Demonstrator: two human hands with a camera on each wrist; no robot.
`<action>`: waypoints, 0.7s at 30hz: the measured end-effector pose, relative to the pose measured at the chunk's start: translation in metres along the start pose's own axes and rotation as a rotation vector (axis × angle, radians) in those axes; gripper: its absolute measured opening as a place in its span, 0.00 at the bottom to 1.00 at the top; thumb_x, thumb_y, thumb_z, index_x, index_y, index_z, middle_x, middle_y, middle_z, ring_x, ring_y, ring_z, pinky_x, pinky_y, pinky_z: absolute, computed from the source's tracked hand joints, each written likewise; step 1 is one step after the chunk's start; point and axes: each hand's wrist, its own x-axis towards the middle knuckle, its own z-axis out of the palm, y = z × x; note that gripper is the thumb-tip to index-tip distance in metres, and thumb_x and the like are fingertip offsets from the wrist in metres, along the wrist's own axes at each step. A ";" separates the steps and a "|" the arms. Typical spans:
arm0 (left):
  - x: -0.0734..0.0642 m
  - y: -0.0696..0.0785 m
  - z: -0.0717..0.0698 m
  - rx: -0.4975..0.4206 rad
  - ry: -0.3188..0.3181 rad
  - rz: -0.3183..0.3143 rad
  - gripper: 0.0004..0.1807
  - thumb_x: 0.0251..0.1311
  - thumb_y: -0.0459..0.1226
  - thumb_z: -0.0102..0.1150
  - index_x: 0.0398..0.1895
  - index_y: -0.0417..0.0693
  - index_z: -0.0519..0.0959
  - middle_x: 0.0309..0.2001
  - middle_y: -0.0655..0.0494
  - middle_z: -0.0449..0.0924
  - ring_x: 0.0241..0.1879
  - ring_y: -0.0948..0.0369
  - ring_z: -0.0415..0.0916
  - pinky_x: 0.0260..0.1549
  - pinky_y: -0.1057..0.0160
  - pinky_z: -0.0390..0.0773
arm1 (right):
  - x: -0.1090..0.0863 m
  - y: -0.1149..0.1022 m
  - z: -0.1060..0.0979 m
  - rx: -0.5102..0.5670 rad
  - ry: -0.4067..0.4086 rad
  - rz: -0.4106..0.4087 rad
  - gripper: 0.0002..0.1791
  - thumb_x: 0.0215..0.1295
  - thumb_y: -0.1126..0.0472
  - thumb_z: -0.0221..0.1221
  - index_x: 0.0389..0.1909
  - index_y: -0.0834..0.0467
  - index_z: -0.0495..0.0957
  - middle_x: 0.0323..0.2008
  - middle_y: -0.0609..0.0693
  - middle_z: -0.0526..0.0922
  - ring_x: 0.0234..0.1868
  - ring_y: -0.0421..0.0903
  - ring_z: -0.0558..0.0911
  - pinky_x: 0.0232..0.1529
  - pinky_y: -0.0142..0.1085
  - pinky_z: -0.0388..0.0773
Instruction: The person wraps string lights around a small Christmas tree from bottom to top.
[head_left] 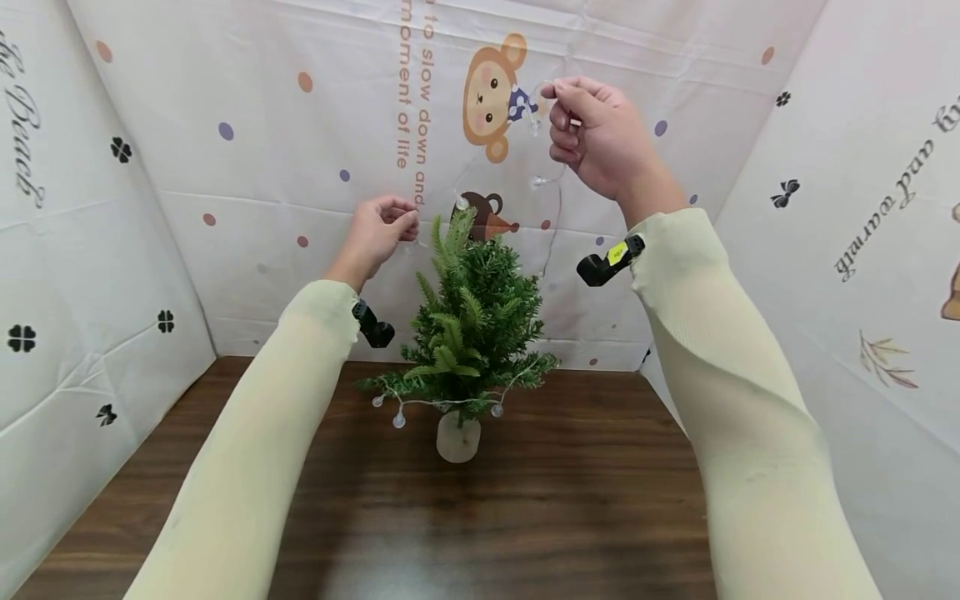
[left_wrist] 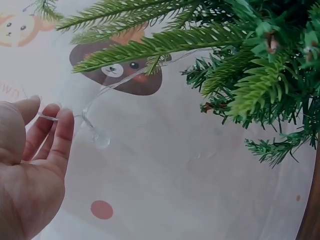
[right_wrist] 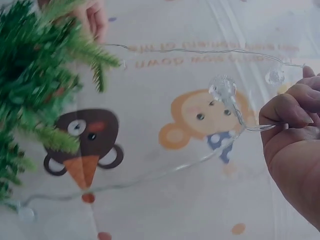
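Note:
A small green artificial Christmas tree (head_left: 487, 300) stands upright on a pale round wooden base (head_left: 458, 439). String lights (head_left: 399, 420) with clear round bulbs cross its lower branches and run up behind it. At the tree's upper left, my left hand (head_left: 377, 235) holds the thin wire between thumb and fingers; a bulb (left_wrist: 101, 139) hangs beside the fingers in the left wrist view. My right hand (head_left: 596, 137), raised higher at the upper right, pinches the wire with fingers curled. Near it dangle clear bulbs (right_wrist: 223, 88), and one strand slopes back down to the tree.
The tree stands on a dark brown wooden tabletop (head_left: 480, 525). Close behind it hangs a white printed cloth (head_left: 262, 167) with cartoon animals and dots. More printed cloth (head_left: 847, 275) walls in both sides. Each wrist carries a small black camera (head_left: 609, 262).

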 end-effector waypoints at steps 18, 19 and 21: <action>-0.028 -0.022 -0.009 -0.206 -0.063 0.215 0.12 0.77 0.32 0.48 0.56 0.32 0.70 0.42 0.47 0.81 0.44 0.55 0.84 0.48 0.64 0.85 | -0.036 -0.023 0.023 -0.134 -0.271 0.061 0.09 0.74 0.67 0.58 0.46 0.72 0.79 0.18 0.51 0.66 0.20 0.45 0.50 0.23 0.34 0.46; -0.032 -0.025 -0.011 -0.212 -0.070 0.233 0.11 0.77 0.32 0.49 0.54 0.32 0.70 0.41 0.48 0.81 0.44 0.56 0.84 0.48 0.64 0.85 | -0.040 -0.025 0.025 -0.157 -0.290 0.069 0.09 0.74 0.67 0.58 0.46 0.72 0.80 0.18 0.51 0.66 0.20 0.45 0.51 0.23 0.35 0.46; -0.038 -0.030 -0.016 -0.218 -0.084 0.269 0.08 0.77 0.30 0.49 0.50 0.33 0.73 0.41 0.49 0.82 0.45 0.57 0.84 0.48 0.63 0.85 | -0.046 -0.027 0.029 -0.202 -0.323 0.081 0.09 0.74 0.67 0.58 0.46 0.71 0.81 0.18 0.51 0.66 0.19 0.45 0.51 0.23 0.35 0.46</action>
